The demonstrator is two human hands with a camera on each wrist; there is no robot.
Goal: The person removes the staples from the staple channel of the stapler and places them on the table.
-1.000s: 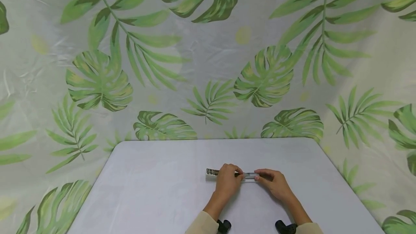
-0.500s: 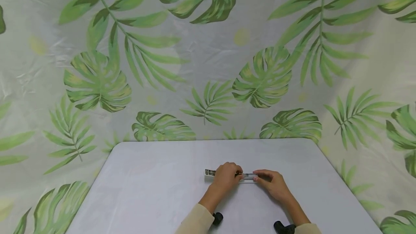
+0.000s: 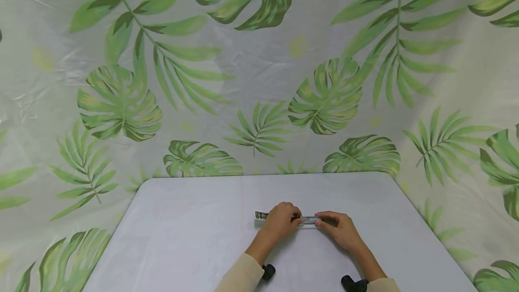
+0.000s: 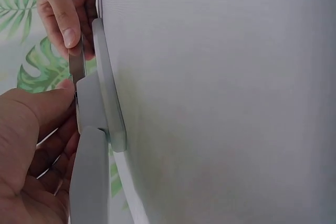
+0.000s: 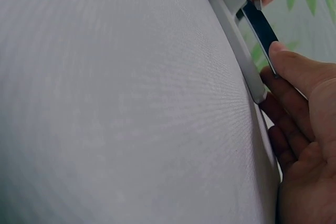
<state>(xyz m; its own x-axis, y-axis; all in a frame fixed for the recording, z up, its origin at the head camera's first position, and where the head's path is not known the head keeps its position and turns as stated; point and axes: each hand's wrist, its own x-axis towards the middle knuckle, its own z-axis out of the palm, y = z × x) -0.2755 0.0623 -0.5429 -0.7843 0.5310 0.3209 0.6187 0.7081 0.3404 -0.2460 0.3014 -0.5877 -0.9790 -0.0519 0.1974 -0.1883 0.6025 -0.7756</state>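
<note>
Pinching metal rail (image 4: 77, 65) of stapler (image 4: 90, 174): R fingers (image 5: 290, 99) closed on far end, L fingers (image 4: 52, 153) closed nr body.

A plain beige left sleeve (image 3: 240, 276) and a matching right sleeve (image 3: 383, 285).
From where I stand, the cloth ends above the wrists — left hand (image 3: 279, 221) and right hand (image 3: 339, 229) both bare — and the left wrist device (image 3: 269, 272) shows as a stubby black knob, the right wrist device (image 3: 354, 284) as a bent black piece, round-ended.
</note>
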